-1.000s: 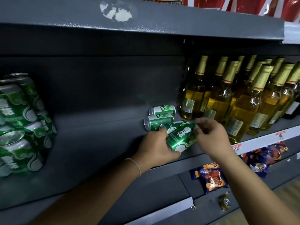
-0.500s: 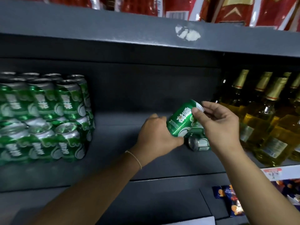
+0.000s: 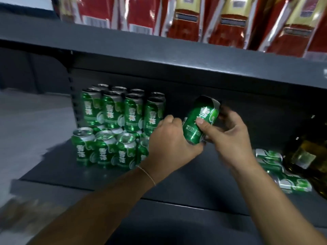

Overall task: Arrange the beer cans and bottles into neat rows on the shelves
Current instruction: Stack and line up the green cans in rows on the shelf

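Holding one can [image 3: 200, 121] tilted between both hands, left [image 3: 172, 140] cupping its base, right [image 3: 228, 135] pinching its side, we risk toppling the stack [image 3: 116, 124] when seating it.
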`<state>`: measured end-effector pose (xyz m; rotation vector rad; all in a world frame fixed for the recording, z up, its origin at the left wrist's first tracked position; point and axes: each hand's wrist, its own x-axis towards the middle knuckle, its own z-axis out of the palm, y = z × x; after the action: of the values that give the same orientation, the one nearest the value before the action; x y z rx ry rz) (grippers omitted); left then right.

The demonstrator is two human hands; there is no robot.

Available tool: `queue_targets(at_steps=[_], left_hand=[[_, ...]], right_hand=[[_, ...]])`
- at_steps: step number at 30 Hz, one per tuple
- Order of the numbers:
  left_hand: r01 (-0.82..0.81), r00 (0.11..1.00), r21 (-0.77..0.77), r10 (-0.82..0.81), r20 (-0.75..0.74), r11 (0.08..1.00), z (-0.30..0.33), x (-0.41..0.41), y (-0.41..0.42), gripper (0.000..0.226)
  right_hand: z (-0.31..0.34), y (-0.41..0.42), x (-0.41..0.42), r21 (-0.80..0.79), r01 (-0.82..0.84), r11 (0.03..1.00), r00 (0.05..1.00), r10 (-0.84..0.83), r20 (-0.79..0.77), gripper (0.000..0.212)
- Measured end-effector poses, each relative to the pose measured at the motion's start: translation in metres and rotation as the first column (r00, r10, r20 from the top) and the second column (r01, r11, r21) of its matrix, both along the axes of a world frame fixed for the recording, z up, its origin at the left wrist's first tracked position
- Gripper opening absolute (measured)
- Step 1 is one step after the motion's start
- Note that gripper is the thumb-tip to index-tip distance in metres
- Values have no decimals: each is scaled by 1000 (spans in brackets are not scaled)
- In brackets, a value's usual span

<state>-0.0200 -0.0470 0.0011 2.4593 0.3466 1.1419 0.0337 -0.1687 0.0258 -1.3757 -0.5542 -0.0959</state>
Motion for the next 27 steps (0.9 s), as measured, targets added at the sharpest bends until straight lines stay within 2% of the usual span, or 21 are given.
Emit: queue_targets(at_steps=[4,9,14,18,21,25,27], left_hand=[[-42,999,42,41,15,998,5,-24,45,62],[-1,997,50,5,-81,999,9,-57,102,77],[133,987,-204,-148,-59,970,4,-86,157,80],[192,974,-302,-220,-62,934,3,-102,195,68],[219,966,-389,-256,-44,895,-2,-106,225,69],[245,957,-478,-288,-18,843,-9,-112,257,67],[261,953,-518,-303,4,815,-13,-112,268,59]], right_hand=[[3,45,-15,28,-56,998,998,57,-20,64],[8,99,-34,-12,-96,995,995,96,-2,48],[3,150,-47,-54,-159,986,987,160,25,64],[-5,189,-56,-113,-150,982,987,155,37,91],[-8,215,-62,-168,-129,977,986,144,81,83],[-10,243,-66,-227,-124,966,977,160,144,83],[-10,253,-69,-245,-134,960,975,171,140,75]])
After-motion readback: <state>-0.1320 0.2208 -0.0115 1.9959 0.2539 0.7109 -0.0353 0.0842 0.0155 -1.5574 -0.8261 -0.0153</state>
